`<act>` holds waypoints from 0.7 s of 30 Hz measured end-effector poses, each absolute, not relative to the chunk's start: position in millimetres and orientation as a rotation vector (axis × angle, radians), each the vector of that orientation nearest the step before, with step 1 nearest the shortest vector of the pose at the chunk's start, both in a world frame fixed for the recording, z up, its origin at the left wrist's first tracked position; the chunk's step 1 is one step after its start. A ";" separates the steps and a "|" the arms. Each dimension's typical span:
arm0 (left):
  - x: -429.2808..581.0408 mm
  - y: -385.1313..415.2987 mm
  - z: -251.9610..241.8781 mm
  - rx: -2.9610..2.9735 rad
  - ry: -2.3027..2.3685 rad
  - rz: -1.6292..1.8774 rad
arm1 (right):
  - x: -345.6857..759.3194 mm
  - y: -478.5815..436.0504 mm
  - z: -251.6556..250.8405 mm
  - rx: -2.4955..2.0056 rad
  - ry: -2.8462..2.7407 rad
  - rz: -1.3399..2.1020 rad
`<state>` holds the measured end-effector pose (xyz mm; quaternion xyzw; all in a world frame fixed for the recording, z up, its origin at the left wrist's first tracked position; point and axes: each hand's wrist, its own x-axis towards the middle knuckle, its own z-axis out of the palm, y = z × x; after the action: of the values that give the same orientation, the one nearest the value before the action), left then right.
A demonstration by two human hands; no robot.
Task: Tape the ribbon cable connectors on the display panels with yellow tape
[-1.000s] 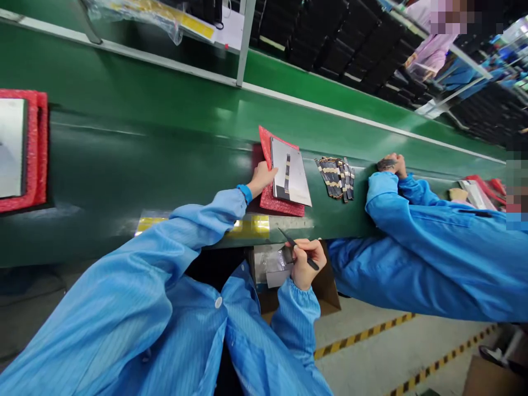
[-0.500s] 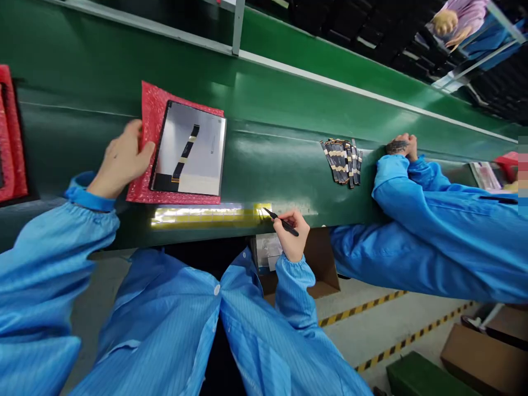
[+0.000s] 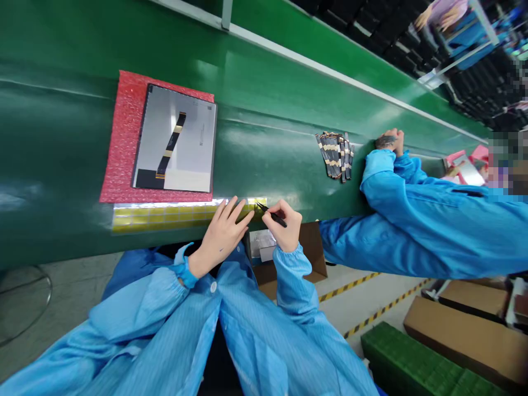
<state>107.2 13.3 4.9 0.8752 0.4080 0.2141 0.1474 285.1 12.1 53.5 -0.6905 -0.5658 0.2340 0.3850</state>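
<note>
1. At the near edge of the green desk (image 3: 61, 110), a strip of yellow tape squares (image 3: 165, 214) lies flat. It runs left to right, just near of a red sheet.
2. The left hand (image 3: 223, 236) has its grip released. Its fingers (image 3: 233, 212) are spread and lie flat on the right part of the strip.
3. The right hand (image 3: 286, 231) has its grip clenched on thin black tweezers (image 3: 271, 215), held like a pen. Their tips point far and left and meet the right end of the strip, just beside the left fingers.
4. Just far of the strip, the red bubble-wrap sheet (image 3: 119, 143) lies on the desk and carries a grey display panel (image 3: 193, 159), set toward the sheet's right side.
5. A dark flex cable (image 3: 170, 144) with gold patches runs slantwise across the panel.
6. Well to the right on the desk lies a fanned pile of dark flex strips (image 3: 335, 155).
7. Just right of that pile, a co-worker's hand (image 3: 390, 142) rests on the desk, with blue sleeves (image 3: 412, 192) reaching in from the right.
8. Below the desk edge, beside the right hand, sits an open cardboard box (image 3: 313, 253).
9. On the floor to the right run yellow-and-black stripes (image 3: 350, 285). Nearer and further right are a green crate (image 3: 412, 363) and brown cartons (image 3: 462, 324).
</note>
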 end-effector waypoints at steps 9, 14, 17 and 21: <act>107.0 13.2 4.2 2.544 1.193 0.612 | 288.3 20.9 51.8 -1.729 -1.297 0.703; 107.3 13.8 3.9 2.557 1.192 0.628 | 296.1 24.4 41.9 -1.726 -1.133 0.783; 107.5 14.1 3.7 2.525 1.188 0.620 | 297.9 25.4 40.5 -1.732 -1.118 0.805; 107.8 13.6 5.0 2.509 1.198 0.594 | 298.1 26.8 44.0 -1.744 -1.080 0.830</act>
<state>107.8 13.6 5.0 0.8727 0.4166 0.2065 0.1488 298.1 26.8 44.0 -0.7048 -0.4363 0.3353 0.4478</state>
